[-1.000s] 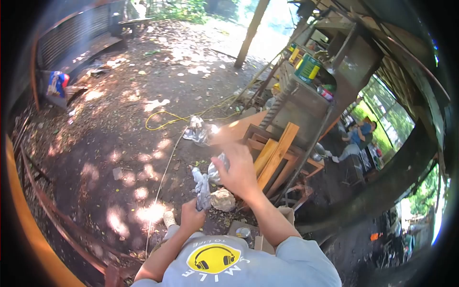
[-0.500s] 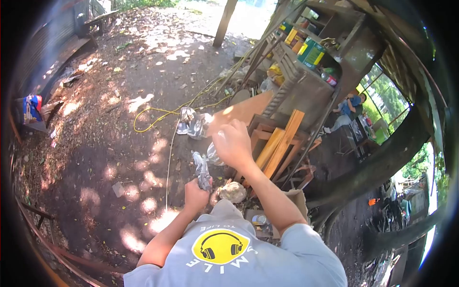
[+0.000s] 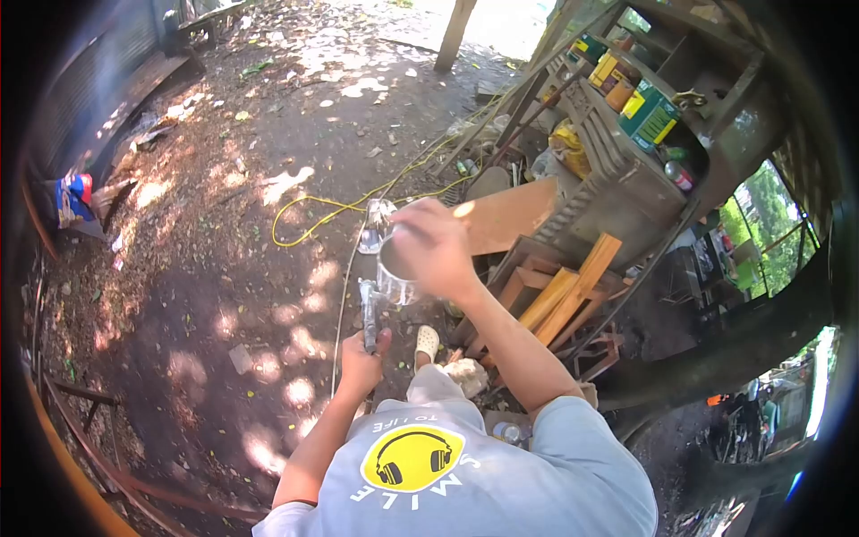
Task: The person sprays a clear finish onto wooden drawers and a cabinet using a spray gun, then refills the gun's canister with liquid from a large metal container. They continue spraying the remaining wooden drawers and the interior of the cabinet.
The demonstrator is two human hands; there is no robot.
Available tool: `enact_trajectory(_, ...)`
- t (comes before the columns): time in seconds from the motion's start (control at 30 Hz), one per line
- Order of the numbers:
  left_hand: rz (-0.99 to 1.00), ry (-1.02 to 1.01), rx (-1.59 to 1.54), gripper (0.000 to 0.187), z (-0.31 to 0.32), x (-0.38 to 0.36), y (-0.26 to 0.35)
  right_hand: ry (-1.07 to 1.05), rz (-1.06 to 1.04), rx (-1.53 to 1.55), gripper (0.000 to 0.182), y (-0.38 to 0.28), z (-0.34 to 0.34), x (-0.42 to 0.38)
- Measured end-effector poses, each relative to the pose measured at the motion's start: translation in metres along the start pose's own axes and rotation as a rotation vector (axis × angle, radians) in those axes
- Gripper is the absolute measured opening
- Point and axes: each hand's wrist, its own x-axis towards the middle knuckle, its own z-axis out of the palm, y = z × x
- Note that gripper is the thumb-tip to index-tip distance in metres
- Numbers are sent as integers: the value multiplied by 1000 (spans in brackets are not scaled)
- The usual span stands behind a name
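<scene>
My left hand (image 3: 361, 369) is closed around the handle of a silver spray gun (image 3: 369, 309), which points away from me. Ahead and to its right, my right hand (image 3: 434, 246) is partly smeared by motion, with its fingers curled. A shiny, open metal cup (image 3: 398, 288) shows at the lower left of that hand, its dark inside facing me. The hand appears to grip this cup, though the fingertips are hidden. Behind the cup, a crumpled silvery object (image 3: 376, 224) lies on the ground.
A brown board (image 3: 514, 215) leans near stacked wooden planks (image 3: 573, 291) on the right. Behind stands a shelf unit (image 3: 617, 192) with cans (image 3: 649, 116). A yellow cord (image 3: 304, 206) loops over the dirt. A pale rock (image 3: 467, 376) lies near my shoe (image 3: 428, 342).
My view has swung, so the surroundings sit further right. My right hand has risen slightly with the cup, whose dark opening now shows. My left hand keeps the spray gun, now more upright in view.
</scene>
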Motion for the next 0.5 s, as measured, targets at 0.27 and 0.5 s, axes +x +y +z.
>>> enact_trajectory(0.27,130,177,-213,34,63,127,50,382,851,1485,53,143,-47,31)
enact_trajectory(0.5,95,103,-149,33,131,218,98,337,1364,1395,54,224,-33,23)
